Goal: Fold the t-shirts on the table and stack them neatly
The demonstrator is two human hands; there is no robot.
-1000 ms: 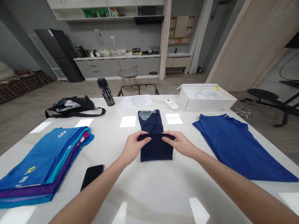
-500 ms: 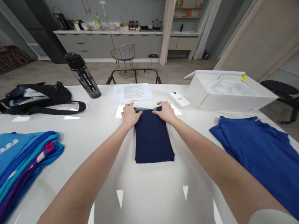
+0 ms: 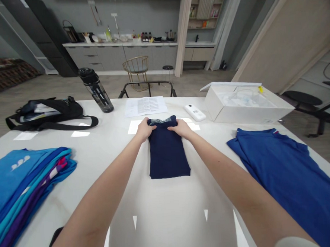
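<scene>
A dark navy folded garment (image 3: 168,153) lies flat on the white table, its near edge straight. At its far end a patterned grey-green band shows under the navy cloth. My left hand (image 3: 145,130) grips the far left corner, thumb on top and fingers tucked behind. On the far right corner my right hand (image 3: 182,128) holds the cloth in the same way. Whether it is a shirt or shorts I cannot tell from the folds. Both forearms reach forward along its two sides.
Folded blue and purple clothes (image 3: 20,184) lie at the left, a blue garment (image 3: 282,172) at the right. Along the far side are a black bag (image 3: 49,112), a bottle (image 3: 97,91), printed papers (image 3: 145,106), a white device (image 3: 195,112) and an open white box (image 3: 245,109).
The far edge of the navy garment is now lifted and curled in my fingers, showing more of the patterned band. The head view has tilted up slightly.
</scene>
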